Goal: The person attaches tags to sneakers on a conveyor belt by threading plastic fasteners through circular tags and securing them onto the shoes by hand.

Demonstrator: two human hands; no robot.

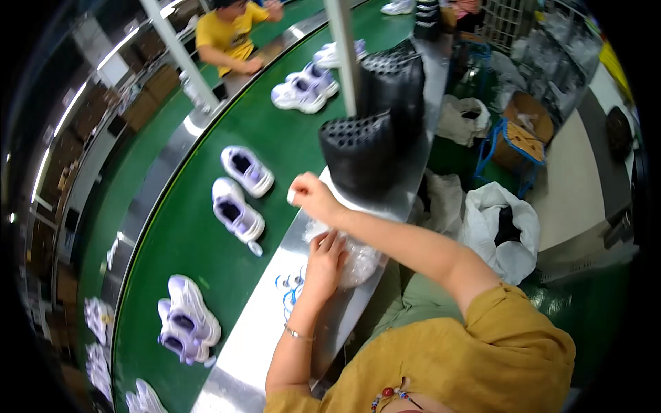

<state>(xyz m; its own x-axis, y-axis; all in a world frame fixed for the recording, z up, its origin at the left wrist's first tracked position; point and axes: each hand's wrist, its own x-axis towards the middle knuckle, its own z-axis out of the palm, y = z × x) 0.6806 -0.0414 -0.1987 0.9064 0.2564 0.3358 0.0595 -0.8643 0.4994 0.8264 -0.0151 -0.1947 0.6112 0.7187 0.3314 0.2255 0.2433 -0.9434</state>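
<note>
My right hand [315, 198] is closed in a pinch, with a small white piece [292, 197] at its fingertips. It is raised over the inner edge of the green conveyor belt [182, 237]. Closer to my body, my left hand [325, 265] lies with bent fingers on a crumpled clear plastic bag [360, 266] on the metal ledge [244, 347]. Beside the left wrist are several small white rolls with blue rims [286, 282]. The nearest shoes to my hands are a pair of white and lilac sneakers [237, 210] on the belt.
More sneaker pairs [187, 320] stand along the belt. Black bins with perforated tops [358, 148] stand on the ledge beyond my right hand, next to a white post [342, 55]. White sacks [501, 230] and a blue-framed stool [513, 148] are at right. Across the belt sits a person in yellow [231, 34].
</note>
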